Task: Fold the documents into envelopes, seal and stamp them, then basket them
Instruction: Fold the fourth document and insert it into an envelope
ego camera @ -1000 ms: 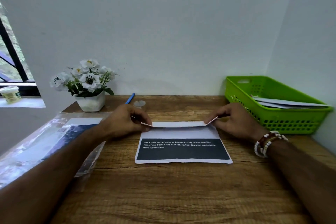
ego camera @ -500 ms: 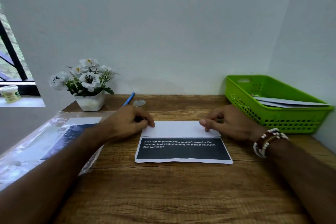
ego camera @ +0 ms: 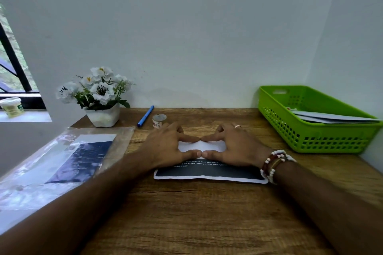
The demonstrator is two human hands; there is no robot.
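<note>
White walls are meeting in a corner behind the brown wood-grain worktop (ego camera: 186,223) where we are working. The white printed paper document with a dark band (ego camera: 209,174) is lying in the middle of it, just in front of us, with its far part folded toward us over the rest. We are pressing that flap down with our left hand (ego camera: 165,147) and our right hand (ego camera: 234,148). Each grip is open and holding nothing, fingers straight and flat on the paper, index tips and thumb tips nearly meeting at the centre.

We are reading this as the creasing of the first fold. To do it well, we are planning to slide the fingertips outward from the centre along the far fold line, pressing firmly. The thumbs are pinning the flap so that the side edges are lining up. A skewed crease is likely to fit an envelope badly.

Well off to the right, the bright green perforated plastic basket (ego camera: 310,138) is holding pale flat envelopes (ego camera: 331,118). A blue pen (ego camera: 145,116) and a small pale roll (ego camera: 159,120), perhaps stamps or tape, are lying just beyond our hands, near a white pot of white artificial flowers (ego camera: 102,117).
</note>
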